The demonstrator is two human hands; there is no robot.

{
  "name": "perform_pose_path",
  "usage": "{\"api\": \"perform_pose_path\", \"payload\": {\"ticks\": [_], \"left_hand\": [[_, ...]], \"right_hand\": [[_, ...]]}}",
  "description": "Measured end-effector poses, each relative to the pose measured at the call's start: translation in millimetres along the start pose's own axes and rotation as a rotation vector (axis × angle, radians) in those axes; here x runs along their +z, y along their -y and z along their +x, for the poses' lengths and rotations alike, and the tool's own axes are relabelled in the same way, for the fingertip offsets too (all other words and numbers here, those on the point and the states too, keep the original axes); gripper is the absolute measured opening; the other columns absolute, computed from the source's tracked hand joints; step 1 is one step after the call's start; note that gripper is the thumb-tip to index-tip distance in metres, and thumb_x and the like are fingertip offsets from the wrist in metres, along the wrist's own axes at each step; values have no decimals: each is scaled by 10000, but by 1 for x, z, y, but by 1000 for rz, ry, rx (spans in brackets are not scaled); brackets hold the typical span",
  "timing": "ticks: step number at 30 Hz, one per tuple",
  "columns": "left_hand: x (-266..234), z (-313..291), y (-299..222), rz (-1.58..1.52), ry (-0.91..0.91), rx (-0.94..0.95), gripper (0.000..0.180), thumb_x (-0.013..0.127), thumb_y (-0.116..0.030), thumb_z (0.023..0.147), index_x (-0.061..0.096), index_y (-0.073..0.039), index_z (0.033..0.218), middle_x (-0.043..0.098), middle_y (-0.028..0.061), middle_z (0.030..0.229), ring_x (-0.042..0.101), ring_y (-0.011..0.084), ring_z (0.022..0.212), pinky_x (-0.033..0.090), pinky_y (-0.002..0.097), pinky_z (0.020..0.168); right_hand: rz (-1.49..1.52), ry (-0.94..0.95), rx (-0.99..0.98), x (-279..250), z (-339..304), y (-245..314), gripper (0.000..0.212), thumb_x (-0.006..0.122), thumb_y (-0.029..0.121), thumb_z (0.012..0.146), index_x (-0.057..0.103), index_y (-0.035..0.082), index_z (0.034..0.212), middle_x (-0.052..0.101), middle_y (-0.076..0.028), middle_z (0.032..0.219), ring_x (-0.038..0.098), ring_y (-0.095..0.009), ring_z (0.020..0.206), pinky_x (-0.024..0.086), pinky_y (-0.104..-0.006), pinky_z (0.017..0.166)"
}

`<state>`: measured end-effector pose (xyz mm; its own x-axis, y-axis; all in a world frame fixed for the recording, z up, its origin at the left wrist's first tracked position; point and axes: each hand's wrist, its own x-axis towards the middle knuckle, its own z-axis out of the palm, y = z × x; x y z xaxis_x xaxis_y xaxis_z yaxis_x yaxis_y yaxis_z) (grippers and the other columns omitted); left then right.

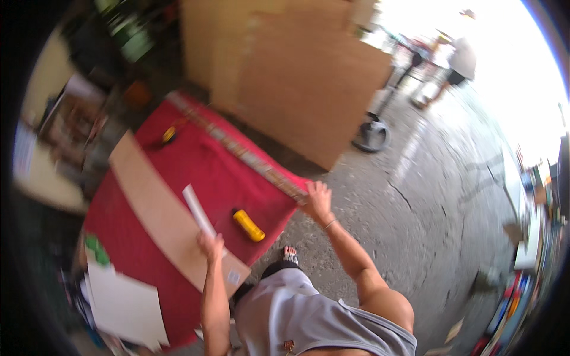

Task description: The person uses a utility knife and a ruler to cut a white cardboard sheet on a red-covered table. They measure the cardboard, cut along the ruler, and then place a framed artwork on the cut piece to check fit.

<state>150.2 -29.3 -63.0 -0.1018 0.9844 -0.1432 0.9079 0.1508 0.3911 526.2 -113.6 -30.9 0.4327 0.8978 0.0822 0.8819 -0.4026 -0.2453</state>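
My left hand [211, 246] is closed around the lower end of a narrow white strip [199, 209]. That strip points away from me over the red cloth. My right hand [317, 202] grips the near end of a long patterned strip [242, 152] running along the table's right edge. Below the left hand lies a long tan board [157, 204], set diagonally across the table. A yellow tool with a black end [248, 225] rests between my hands. Farther off lies a smaller yellow-and-black item [170, 134], too blurred to name.
Red cloth covers the table [127, 270]. White sheets [127, 305] and a green item [97, 249] lie at its left. Large brown panels [297, 77] stand behind. A wheeled scooter [374, 133] and a person [463, 59] are beyond, on the concrete floor [409, 237].
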Motion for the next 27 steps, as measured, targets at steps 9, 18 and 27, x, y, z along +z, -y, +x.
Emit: {"api": "perform_pose_path", "payload": {"ticks": [9,18,27], "left_hand": [[-39,-13,20,-287,-175,102,137,603,-19,751,652,33,868,653,174,741,645,313,694,505,419,657],[-76,-186,235,-540,-107,-10,115,593,-114,648,594,0,659,532,84,573,513,184,563,420,336,539],[-26,-227,194,-499,142,-478,123,581,-112,662,588,11,661,520,97,555,501,196,537,408,355,527]], "right_hand": [[325,270,-288,24,-64,128,737,777,456,652,490,120,1242,523,-101,1060,519,-273,1022,441,-412,802],[395,365,-256,60,-42,171,434,583,243,842,474,-39,1153,591,-207,955,656,-364,807,542,-452,663],[1246,435,346,32,-11,122,317,558,319,937,603,34,1070,565,1,769,543,-107,714,463,-313,611]]}}
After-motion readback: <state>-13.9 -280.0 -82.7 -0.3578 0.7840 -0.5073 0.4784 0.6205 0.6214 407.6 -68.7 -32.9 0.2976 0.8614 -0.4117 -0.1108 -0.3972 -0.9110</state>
